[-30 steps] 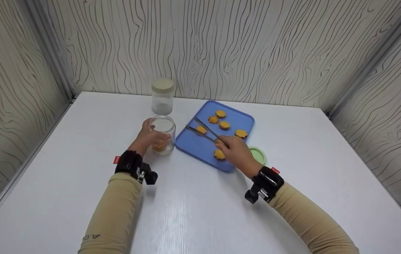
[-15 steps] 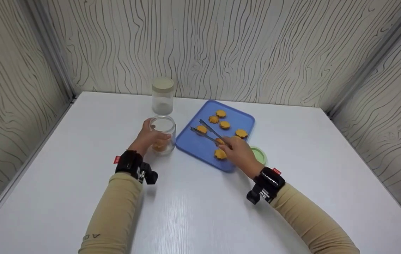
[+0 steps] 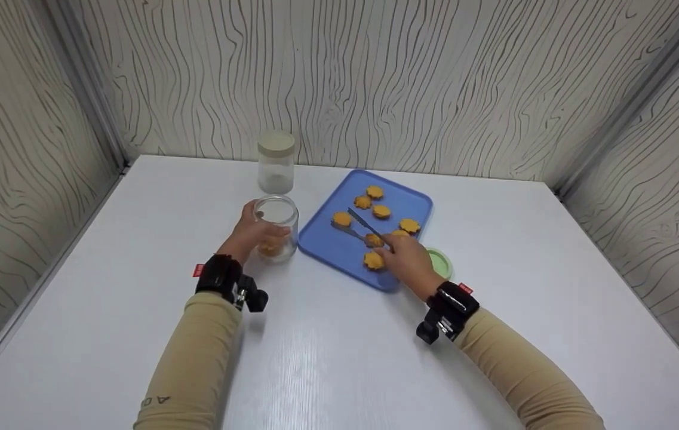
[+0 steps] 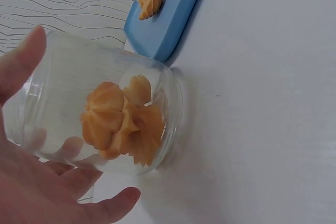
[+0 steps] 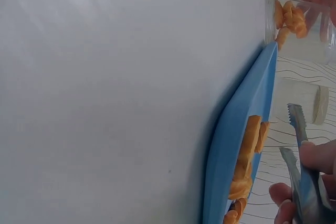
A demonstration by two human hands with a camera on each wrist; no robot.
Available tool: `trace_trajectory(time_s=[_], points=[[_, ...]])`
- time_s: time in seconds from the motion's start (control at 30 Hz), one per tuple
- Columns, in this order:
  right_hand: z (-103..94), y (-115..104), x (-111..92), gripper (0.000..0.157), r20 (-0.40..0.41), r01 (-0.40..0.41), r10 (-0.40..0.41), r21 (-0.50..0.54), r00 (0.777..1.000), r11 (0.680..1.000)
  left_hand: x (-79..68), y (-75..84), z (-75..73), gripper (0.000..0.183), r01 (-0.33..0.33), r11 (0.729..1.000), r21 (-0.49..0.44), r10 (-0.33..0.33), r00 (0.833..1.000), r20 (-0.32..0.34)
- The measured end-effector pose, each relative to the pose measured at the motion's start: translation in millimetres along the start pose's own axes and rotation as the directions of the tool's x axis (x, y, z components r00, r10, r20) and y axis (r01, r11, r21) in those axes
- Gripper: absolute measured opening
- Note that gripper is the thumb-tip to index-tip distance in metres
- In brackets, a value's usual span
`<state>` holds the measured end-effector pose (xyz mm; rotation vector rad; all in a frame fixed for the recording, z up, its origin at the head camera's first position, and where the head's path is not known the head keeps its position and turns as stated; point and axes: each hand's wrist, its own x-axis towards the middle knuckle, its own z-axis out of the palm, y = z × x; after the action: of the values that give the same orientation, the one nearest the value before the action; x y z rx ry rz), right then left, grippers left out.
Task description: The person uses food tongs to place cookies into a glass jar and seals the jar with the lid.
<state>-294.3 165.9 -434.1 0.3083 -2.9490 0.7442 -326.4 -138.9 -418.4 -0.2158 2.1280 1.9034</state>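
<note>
In the head view my left hand (image 3: 249,232) holds a clear open-topped glass jar (image 3: 289,236), with thumb and fingers around its side. Several golden cookies (image 4: 105,119) lie at the bottom of that jar in the left wrist view. My right hand (image 3: 406,258) grips metal tongs (image 3: 366,224), whose arms are spread apart above the blue tray (image 3: 318,242). A flower-shaped cookie (image 3: 342,218) appears between the tong tips in the head view. In the right wrist view the toothed tips of the tongs show nothing between them.
Several more cookies (image 3: 381,211) are spread over the tray. Behind the held jar stands a second jar (image 3: 275,170) with a cream lid. A pale green round lid (image 3: 444,263) lies right of the tray, partly behind my right hand. Patterned walls enclose the white table (image 3: 315,358).
The tongs have shifted to the right and toward me, their tips now at the left cookie on the tray. My left hand and the jar have stayed in place.
</note>
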Motion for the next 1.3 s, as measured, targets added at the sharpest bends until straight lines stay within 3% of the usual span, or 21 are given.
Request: trace_trajectory(time_s=[0.27, 0.5, 0.87, 1.13, 1.3], points=[[3.3, -1, 11, 0.024, 0.042, -0.094, 0.096, -0.043, 0.994, 0.995, 2.0, -1.1, 0.9, 0.103, -0.017, 1.000, 0.001, 0.017, 1.000, -0.019], [3.4, -3, 16, 0.025, 0.082, -0.153, 0.154, -0.021, 0.985, 0.988, 0.8, 0.0, 0.9, 0.102, -0.004, 1.000, 0.008, 0.004, 1.000, -0.013], [10.7, 0, 21, 0.020, 0.050, -0.093, 0.095, -0.045, 0.994, 0.995, 2.0, -1.6, 0.5, 0.101, -0.026, 1.000, -0.009, 0.026, 1.000, -0.011], [1.4, 0, 14, 0.022, 0.025, -0.067, 0.067, -0.007, 0.997, 0.998, 1.9, -1.4, 0.9, 0.101, -0.027, 0.999, -0.017, 0.027, 1.000, 0.001], [-4.9, -2, 8, 0.021, -0.018, -0.003, 0.003, -0.018, 1.000, 1.000, 2.4, -3.8, -0.8, 0.102, -0.033, 0.999, -0.015, 0.033, 0.999, 0.013]])
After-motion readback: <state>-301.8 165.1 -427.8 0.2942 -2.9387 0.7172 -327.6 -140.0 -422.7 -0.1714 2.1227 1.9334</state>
